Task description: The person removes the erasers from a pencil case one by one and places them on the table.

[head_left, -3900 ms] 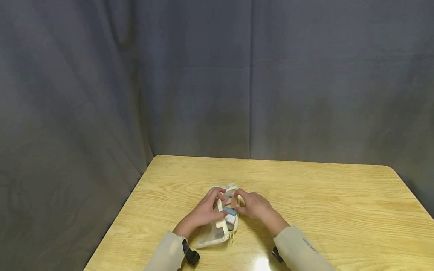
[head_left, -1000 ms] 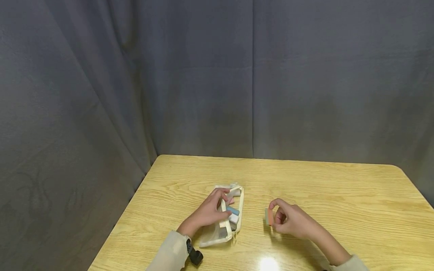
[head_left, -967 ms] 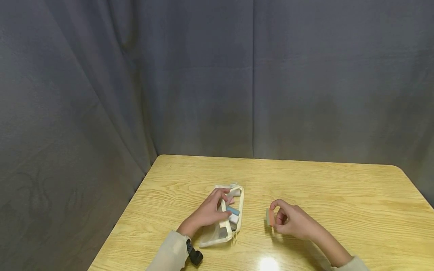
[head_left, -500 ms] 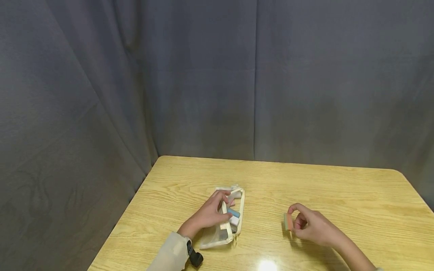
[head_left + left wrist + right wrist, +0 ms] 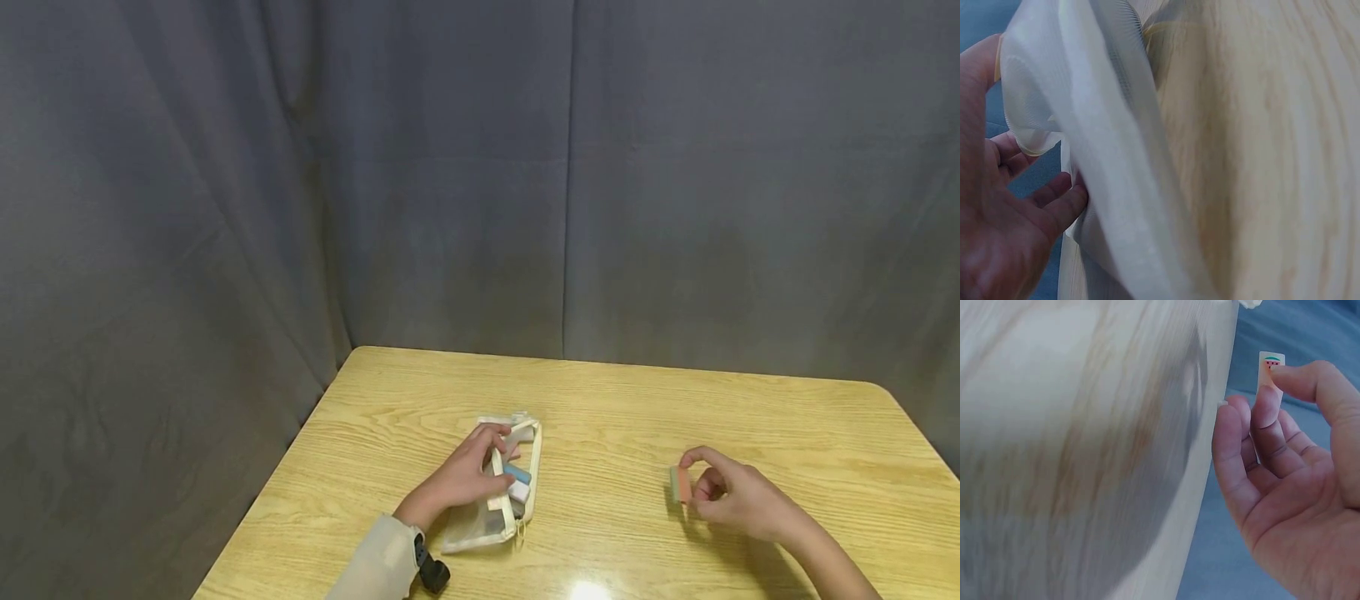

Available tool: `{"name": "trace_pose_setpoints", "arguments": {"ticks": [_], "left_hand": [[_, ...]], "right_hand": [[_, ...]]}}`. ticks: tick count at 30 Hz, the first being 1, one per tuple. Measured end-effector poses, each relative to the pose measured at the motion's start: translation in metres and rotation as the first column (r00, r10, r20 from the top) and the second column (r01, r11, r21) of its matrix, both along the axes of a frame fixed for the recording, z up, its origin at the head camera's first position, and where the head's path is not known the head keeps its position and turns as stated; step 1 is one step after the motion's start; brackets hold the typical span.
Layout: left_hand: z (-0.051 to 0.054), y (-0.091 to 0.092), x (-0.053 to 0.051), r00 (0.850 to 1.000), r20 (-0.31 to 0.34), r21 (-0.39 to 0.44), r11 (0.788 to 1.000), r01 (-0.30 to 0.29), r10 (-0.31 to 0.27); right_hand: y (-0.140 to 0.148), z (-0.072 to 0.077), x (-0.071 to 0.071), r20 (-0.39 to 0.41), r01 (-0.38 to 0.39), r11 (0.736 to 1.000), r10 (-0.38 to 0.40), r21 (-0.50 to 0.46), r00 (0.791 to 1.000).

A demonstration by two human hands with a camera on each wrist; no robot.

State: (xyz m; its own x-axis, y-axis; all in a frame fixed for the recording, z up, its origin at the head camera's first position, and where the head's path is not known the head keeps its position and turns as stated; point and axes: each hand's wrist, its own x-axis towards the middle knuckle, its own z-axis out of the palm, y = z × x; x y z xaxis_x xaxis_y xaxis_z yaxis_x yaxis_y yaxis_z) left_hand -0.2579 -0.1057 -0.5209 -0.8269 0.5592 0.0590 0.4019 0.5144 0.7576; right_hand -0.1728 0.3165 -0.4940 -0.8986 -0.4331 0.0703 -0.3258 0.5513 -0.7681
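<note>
White mesh pouch point(image 5: 480, 521): rim gripped by left hand point(image 5: 467, 475); right hand point(image 5: 738, 497), well apart, pinches orange-and-green block point(image 5: 680, 485) above tabletop point(image 5: 607, 433).

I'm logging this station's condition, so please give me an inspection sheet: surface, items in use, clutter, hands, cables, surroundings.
Surface: wood-grain table, with a bright reflection at the bottom of the head view.
Items in use: open mesh pouch, a blue piece and a white piece showing inside; orange-and-green block outside it.
Clutter: nothing seen.
Left hand: holds the mesh pouch at its opening.
Right hand: pinches the orange-and-green block.
Cables: nothing seen.
Surroundings: dark curtain behind the table and along its left.
</note>
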Motion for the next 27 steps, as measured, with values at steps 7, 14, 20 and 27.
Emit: {"name": "trace_pose_setpoints", "arguments": {"ticks": [7, 14, 20, 27], "left_hand": [[0.000, 0.000, 0.000, 1.000, 0.000, -0.005, 1.000, -0.003, 0.003], [0.001, 0.000, 0.001, 1.000, 0.019, -0.011, 1.000, -0.011, 0.011], [0.001, -0.001, 0.000, 1.000, -0.001, 0.003, 1.000, 0.008, -0.008], [0.002, -0.001, 0.000, 1.000, -0.005, 0.005, 1.000, 0.017, -0.017]], "right_hand": [[0.017, -0.006, -0.009, 0.111, -0.014, 0.997, 0.023, -0.079, 0.994], [0.025, -0.008, -0.016, 0.157, -0.011, 0.993, 0.030, -0.117, 0.987], [0.026, -0.009, -0.025, 0.226, 0.023, 0.995, -0.001, -0.093, 0.974], [0.027, -0.010, -0.033, 0.290, 0.048, 0.995, -0.021, -0.088, 0.957]]}}
